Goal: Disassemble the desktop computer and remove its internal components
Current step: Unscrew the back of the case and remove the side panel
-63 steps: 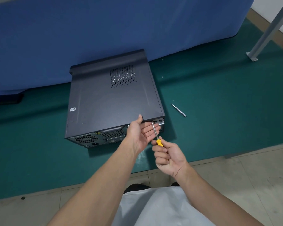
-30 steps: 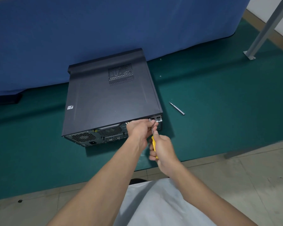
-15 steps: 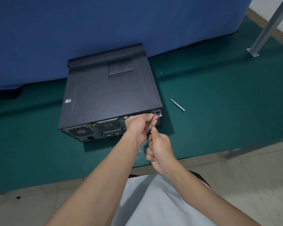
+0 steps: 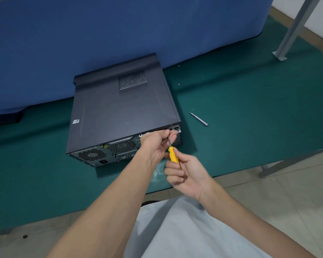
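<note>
Head view, setting: A dark grey metal desktop computer case (image 4: 119,112) is seen lying flat on a green work mat (image 4: 241,118), near its front edge, with a blue fabric backdrop (image 4: 119,34) just behind it.

Right hand: The right hand (image 4: 186,174) is wrapped around the handle of a yellow-handled screwdriver with a steel shaft (image 4: 172,155).

Left hand: The steel shaft is pinched near its tip by the left hand (image 4: 157,144), at the top right of the rear panel.

Spare tool: A slim silver driver bit (image 4: 199,119) is left on the mat, just right of the case.

Risk, slip: The tip could be thrown out of the screw head if it is turned off-axis; the head would be chewed, or the guiding fingers jabbed.

Risk, case: Neither hand is braced on the case, so it could be shoved along the mat by a hard push.

Risk, screw: A freed screw could be dropped and lost on the mat.

Heading: The rear panel, with fan grilles and power socket, is turned toward the person; the front end is pointed at the backdrop.

Long axis: It is run from near to far, leaning slightly right, with the vented side panel uppermost.
</note>
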Motion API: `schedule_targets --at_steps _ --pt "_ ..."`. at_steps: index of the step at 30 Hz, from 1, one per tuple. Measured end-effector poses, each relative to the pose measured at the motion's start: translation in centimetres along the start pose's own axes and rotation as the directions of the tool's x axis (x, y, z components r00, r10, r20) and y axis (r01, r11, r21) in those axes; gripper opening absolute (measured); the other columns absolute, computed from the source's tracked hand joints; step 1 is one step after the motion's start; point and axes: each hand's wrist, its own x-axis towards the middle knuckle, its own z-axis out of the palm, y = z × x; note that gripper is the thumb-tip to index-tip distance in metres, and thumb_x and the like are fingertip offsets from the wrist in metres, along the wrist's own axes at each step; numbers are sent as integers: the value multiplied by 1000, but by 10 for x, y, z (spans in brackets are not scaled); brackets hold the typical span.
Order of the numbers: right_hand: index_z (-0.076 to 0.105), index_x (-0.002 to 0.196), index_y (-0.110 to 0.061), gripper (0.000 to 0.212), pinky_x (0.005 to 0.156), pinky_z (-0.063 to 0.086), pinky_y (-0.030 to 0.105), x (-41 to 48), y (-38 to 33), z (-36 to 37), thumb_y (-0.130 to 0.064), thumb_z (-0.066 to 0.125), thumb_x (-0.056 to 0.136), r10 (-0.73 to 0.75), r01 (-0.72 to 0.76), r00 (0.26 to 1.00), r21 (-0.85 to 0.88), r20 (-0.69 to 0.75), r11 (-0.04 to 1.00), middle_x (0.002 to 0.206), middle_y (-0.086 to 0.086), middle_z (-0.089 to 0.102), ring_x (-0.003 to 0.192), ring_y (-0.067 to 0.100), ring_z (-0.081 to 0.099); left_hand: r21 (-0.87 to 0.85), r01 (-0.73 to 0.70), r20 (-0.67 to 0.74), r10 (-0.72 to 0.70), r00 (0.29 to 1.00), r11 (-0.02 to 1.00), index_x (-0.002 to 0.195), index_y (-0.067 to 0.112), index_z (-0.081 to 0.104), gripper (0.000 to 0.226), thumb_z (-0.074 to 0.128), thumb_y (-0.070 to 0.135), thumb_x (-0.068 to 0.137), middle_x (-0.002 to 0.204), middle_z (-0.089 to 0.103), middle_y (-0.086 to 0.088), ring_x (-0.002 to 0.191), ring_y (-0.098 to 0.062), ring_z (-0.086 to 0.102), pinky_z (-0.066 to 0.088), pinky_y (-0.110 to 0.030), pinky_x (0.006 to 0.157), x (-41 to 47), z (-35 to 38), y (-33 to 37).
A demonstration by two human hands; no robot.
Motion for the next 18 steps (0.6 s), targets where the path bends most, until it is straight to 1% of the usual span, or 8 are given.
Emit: schedule_targets --at_steps 3,5,6,8,10,13,15,18 --pt "42 77 -14 26 35 20 21 6 7 12 -23 42 102 -261 153 941 -417 -215 896 55 -2 30 41 10 25 11 -15 11 15 1000 1000 83 -9 57 13 50 -12 93 77 66 -19 62 -21 69 59 -24 58 -1 -1 1" --pt "39 82 -15 22 51 31 30 11 17 19 -25 38 102 -588 12 771 -918 -244 396 69 2 41 57 18 36 40 -36 -5 36 999 999 82 -9 58 11 54 -15 89 72 66 -18 64 -22 68 59 -24 58 -3 1 -1" --pt "39 87 -15 18 58 32 32 15 22 18 -26 37 101 -686 -92 703 -981 -187 173 77 4 42 65 20 38 57 -52 -17 53 998 997 83 -9 60 9 57 -17 86 69 66 -17 64 -22 68 58 -23 57 -4 2 -1" --pt "40 90 -15 16 62 31 34 14 24 18 -27 38 100 -732 -136 667 -989 -137 62 83 6 44 69 21 40 88 -73 -45 77 996 993 89 -10 60 12 58 -20 83 71 66 -17 66 -22 68 57 -21 56 -5 5 -3" --pt "45 86 -13 18 60 34 33 10 16 14 -26 46 99 -654 -15 736 -970 -175 242 78 7 49 65 21 43 86 -68 -64 74 995 994 88 -8 57 14 53 -22 85 74 65 -19 67 -23 68 58 -22 56 -4 7 -2" --pt "53 91 -8 23 44 38 26 -3 0 10 -30 52 98 -205 81 945 -427 -253 901 66 8 51 52 17 44 40 -30 1 30 1000 999 87 -9 55 17 43 -20 91 77 63 -21 70 -26 67 59 -26 61 -3 6 1" --pt "56 100 -3 23 40 39 21 -13 -7 8 -26 50 98 -48 13 986 -213 -159 977 67 9 55 50 15 47 1 13 58 -14 998 1000 94 -10 54 16 40 -18 94 84 64 -24 74 -28 67 60 -27 63 -4 2 4" --pt "52 95 -6 11 39 38 21 -11 -8 12 -13 47 100 -173 72 967 -448 -187 891 66 9 56 45 13 47 10 29 51 -30 998 1000 94 -11 56 11 47 -17 92 84 65 -24 74 -27 68 60 -27 65 -5 -1 5"
